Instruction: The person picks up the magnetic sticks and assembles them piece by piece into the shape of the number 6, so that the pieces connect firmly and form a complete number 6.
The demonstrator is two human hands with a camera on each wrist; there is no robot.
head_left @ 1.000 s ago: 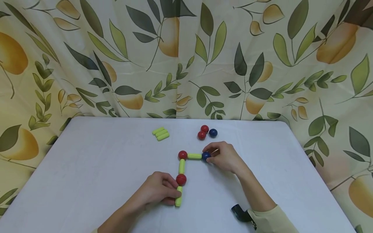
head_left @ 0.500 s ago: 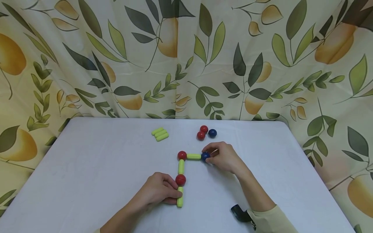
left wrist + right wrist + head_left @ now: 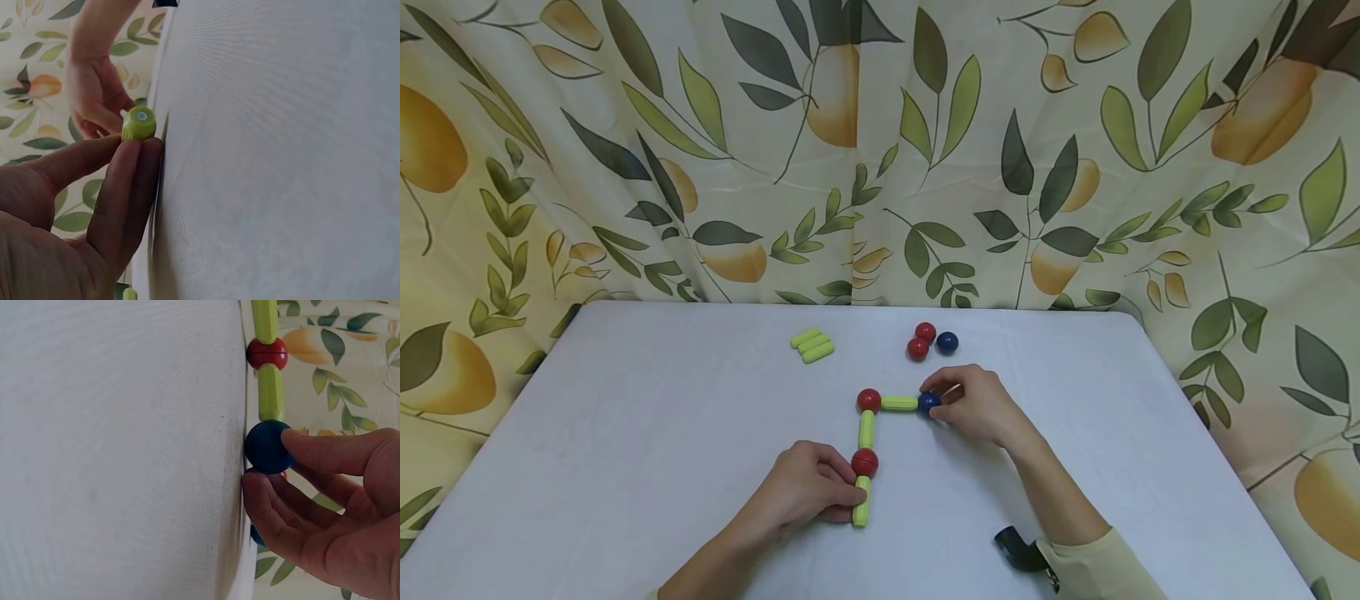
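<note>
My left hand (image 3: 808, 485) pinches a yellow-green rod (image 3: 861, 510) between thumb and fingers. In the left wrist view, the end of that rod (image 3: 142, 116) shows a small grey disc. The rod's upper end meets a red ball (image 3: 865, 462). From there a second green rod (image 3: 867, 430) runs up to another red ball (image 3: 868, 400), and a third rod (image 3: 898, 403) runs right to a blue ball (image 3: 928, 403). My right hand (image 3: 981, 407) holds this blue ball with thumb and fingertips. The chain of pieces lies bent on the white table.
Several loose green rods (image 3: 812, 344) lie together at the back. Two red balls (image 3: 917, 349) and a blue ball (image 3: 947, 342) sit to their right. A black object (image 3: 1021, 550) is by the right sleeve (image 3: 1101, 567). A leaf-and-fruit patterned curtain (image 3: 880, 167) hangs behind the table (image 3: 662, 400).
The rod in my left hand has shifted slightly, first to the right, then up against the lower red ball. My right hand stays on the blue ball.
</note>
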